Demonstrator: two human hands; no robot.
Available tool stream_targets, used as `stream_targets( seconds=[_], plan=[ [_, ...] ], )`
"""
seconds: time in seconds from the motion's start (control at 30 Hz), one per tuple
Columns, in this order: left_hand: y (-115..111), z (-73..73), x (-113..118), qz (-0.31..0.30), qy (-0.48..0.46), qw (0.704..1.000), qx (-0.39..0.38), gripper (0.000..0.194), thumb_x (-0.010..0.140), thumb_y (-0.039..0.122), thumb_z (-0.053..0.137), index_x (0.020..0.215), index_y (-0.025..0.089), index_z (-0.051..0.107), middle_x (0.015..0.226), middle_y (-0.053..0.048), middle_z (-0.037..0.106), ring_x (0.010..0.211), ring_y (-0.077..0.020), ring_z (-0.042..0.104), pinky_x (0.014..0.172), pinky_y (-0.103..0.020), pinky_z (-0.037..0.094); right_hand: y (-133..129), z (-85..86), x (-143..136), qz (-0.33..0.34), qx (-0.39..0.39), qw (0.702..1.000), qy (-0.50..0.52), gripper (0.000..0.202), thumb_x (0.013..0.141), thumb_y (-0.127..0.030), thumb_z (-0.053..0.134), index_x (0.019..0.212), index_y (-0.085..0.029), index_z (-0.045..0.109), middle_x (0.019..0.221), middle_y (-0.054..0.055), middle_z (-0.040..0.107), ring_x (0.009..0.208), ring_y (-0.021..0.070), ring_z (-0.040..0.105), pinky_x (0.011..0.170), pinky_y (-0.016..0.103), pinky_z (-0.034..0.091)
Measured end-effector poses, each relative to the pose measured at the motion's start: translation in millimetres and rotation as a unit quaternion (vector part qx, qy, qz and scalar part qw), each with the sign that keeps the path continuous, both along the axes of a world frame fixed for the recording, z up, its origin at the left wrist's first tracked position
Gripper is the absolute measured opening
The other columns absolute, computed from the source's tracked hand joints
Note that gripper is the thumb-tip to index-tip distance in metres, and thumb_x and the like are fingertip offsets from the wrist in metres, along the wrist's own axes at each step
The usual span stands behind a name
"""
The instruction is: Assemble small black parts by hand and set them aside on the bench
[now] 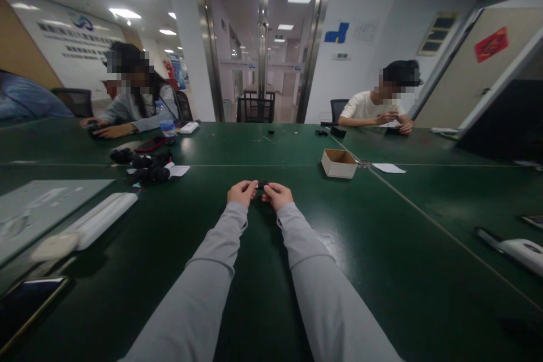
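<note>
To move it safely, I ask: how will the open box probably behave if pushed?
The open box is probably light, as its walls look thin, like cardboard. Being low and wide, it would likely slide over the glossy green table rather than tip.

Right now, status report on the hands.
Left hand, right hand pinching small black object. Exact type unclear. Open box ahead right, standing apart.

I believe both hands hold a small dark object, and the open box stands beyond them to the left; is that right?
The side is wrong: in the head view, the box stands beyond to the right. The left hand and right hand do hold the object.
</note>
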State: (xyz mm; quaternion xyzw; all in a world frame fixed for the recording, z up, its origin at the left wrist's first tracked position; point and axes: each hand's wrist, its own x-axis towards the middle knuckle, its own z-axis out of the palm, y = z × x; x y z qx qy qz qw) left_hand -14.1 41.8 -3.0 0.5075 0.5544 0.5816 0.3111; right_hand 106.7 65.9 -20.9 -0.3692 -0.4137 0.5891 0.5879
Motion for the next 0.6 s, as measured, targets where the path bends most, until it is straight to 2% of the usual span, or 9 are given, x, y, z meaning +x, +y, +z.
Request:
stream_targets(
  seconds=[0.37, 0.5, 0.6],
  plan=[
    [1.1, -1.8, -0.7, 0.0, -0.008, 1.0, 0.002, 0.033, 0.068, 0.046, 0.057, 0.074, 0.015, 0.065, 0.057, -0.003, 0.06, 0.051, -0.0114, 0.055, 0.05, -0.022, 0.046, -4.2, 7.3, -3.5, -0.012, -0.021, 1.0, 0.011, 0.018, 0.061, -0.015, 0.075, 0.07, -0.011, 0.059, 0.051, -0.002, 0.055, 0.038, 0.0099, 0.052, 0.036, 0.019, 0.05],
    [4.2, -4.8, -2.1, -0.061, -0.02, 0.997, 0.042, 0.031, 0.067, 0.039, 0.06, 0.085, 0.015, 0.066, 0.07, -0.005, 0.064, 0.061, -0.0136, 0.058, 0.057, -0.024, 0.048, -4.0, 7.0, -1.7, -0.001, -0.024, 0.999, 0.022, 0.018, 0.062, -0.015, 0.074, 0.07, -0.011, 0.059, 0.055, -0.001, 0.055, 0.04, 0.0105, 0.054, 0.037, 0.019, 0.05],
    [5.3, -6.6, -2.2, -0.091, -0.019, 0.992, 0.09, 0.029, 0.065, 0.033, 0.062, 0.088, 0.015, 0.066, 0.087, -0.007, 0.064, 0.074, -0.0154, 0.06, 0.071, -0.027, 0.05, -3.3, 6.8, -0.5, 0.004, -0.031, 0.999, 0.042, 0.015, 0.065, -0.015, 0.072, 0.071, -0.011, 0.059, 0.056, -0.001, 0.055, 0.041, 0.0108, 0.054, 0.037, 0.02, 0.05]
  ],
)
